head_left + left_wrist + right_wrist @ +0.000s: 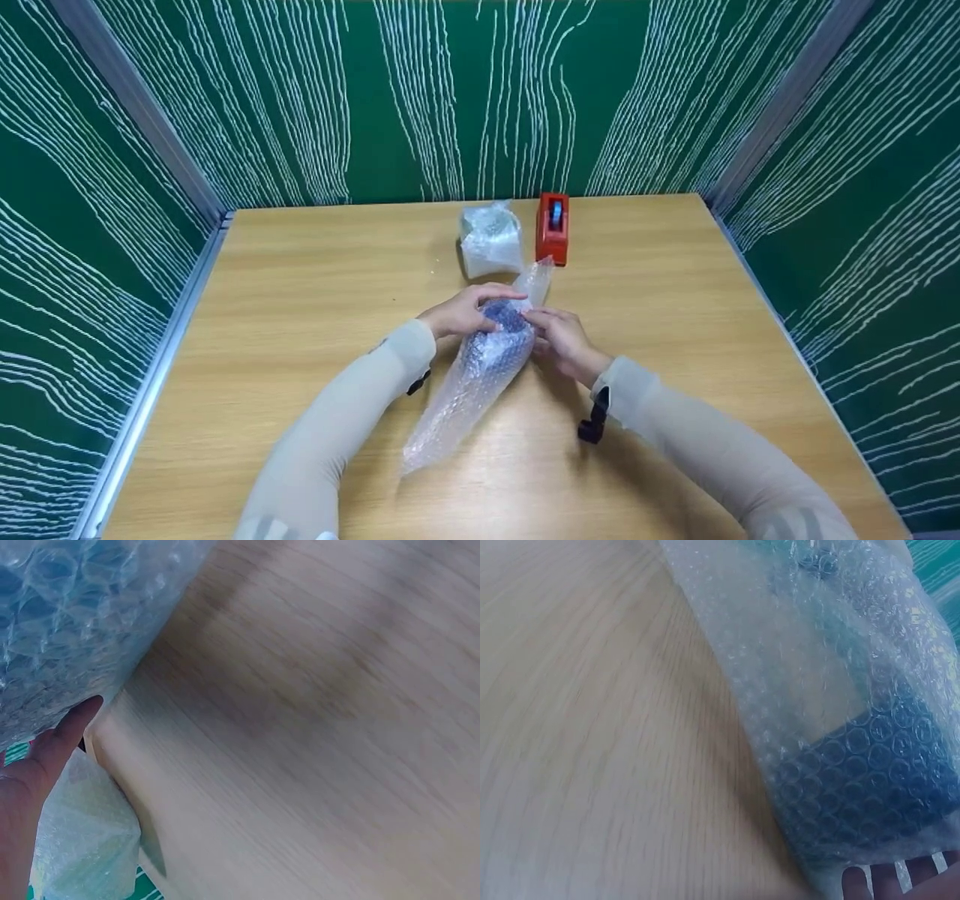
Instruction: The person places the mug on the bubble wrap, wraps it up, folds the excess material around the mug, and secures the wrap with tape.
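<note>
A sheet of clear bubble wrap (465, 405) lies around a dark blue object (506, 316) at the middle of the table, its long tail trailing toward the front left. Through the bubbles, the right wrist view shows a blue block-like part (870, 780); its exact kind is veiled. My left hand (463, 310) holds the bundle from the left, thumb and fingers spread around its upper part. On the other side my right hand (566, 341) pinches the wrap's edge near the top. Several of its fingertips (885, 881) show at the wrap's lower end in the right wrist view.
Behind the hands stands another bubble-wrapped bundle (491, 244), whitish and pale green. A red tape dispenser (553, 232) is to its right, near the back edge of the wooden table (315, 277). Green walls with white lines (360, 97) enclose the back and sides.
</note>
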Available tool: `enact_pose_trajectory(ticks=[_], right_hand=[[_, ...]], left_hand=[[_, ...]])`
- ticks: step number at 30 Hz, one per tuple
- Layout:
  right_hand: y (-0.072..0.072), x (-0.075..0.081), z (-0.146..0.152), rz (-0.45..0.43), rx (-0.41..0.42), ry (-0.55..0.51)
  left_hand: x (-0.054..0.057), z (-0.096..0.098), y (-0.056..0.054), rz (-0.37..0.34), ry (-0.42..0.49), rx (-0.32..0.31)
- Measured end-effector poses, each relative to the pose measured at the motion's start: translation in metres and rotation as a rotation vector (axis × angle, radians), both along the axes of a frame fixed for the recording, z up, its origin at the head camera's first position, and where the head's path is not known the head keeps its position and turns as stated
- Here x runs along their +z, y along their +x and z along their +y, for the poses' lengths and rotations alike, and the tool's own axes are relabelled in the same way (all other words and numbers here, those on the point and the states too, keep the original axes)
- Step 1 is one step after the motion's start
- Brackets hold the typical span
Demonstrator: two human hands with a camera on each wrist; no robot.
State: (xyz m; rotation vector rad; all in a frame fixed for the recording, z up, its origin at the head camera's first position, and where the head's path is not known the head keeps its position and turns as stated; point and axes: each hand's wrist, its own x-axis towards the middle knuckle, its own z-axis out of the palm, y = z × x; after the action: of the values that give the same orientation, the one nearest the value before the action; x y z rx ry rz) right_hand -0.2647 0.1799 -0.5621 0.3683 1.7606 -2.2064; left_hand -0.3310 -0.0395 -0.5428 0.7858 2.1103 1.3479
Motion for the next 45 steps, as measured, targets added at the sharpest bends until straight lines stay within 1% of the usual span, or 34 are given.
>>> enact_pose_trajectory(ticks=[4, 7, 9, 14, 16, 20, 23, 27, 30, 34, 40, 42, 45], right_hand=[[-0.002, 0.001, 0.003, -0.006, 0.030, -0.011], [-0.005, 0.002, 0.007, -0.018, 0.028, -0.020], [-0.009, 0.002, 0.012, -0.027, 0.003, -0.008], [-0.024, -0.002, 0.024, -0.048, -0.094, 0.096], [-0.032, -0.005, 0.029, -0.066, -0.106, 0.138], [-0.047, -0.010, 0.036, -0.105, -0.074, 0.173], [-0.057, -0.013, 0.039, -0.117, -0.034, 0.161], [-0.067, -0.015, 0.038, -0.114, 0.000, 0.145], [-0.071, -0.016, 0.035, -0.093, 0.026, 0.150], [-0.072, -0.019, 0.032, -0.073, 0.051, 0.168], [-0.073, -0.019, 0.026, -0.095, 0.013, 0.166], [-0.074, -0.016, 0.023, -0.089, 0.013, 0.159], [-0.074, -0.011, 0.018, -0.057, 0.020, 0.154]], left_hand=[[-0.001, -0.001, -0.003, 0.022, -0.026, -0.018], [-0.001, -0.002, -0.004, 0.021, -0.061, -0.011], [0.000, -0.002, -0.004, 0.020, -0.081, -0.003], [0.000, -0.002, -0.004, 0.026, -0.099, 0.012], [0.000, -0.001, -0.004, 0.026, -0.100, 0.015], [0.000, 0.000, -0.004, 0.020, -0.106, 0.020], [-0.001, 0.001, -0.004, 0.034, -0.107, 0.015], [-0.002, 0.003, -0.003, 0.048, -0.099, 0.021], [-0.002, 0.004, -0.002, 0.063, -0.079, 0.013], [-0.004, 0.005, -0.002, 0.084, -0.049, -0.009], [-0.005, 0.006, -0.002, 0.074, -0.044, -0.004], [-0.004, 0.005, -0.002, 0.072, -0.047, -0.001], [-0.003, 0.005, -0.004, 0.062, -0.046, -0.001]])
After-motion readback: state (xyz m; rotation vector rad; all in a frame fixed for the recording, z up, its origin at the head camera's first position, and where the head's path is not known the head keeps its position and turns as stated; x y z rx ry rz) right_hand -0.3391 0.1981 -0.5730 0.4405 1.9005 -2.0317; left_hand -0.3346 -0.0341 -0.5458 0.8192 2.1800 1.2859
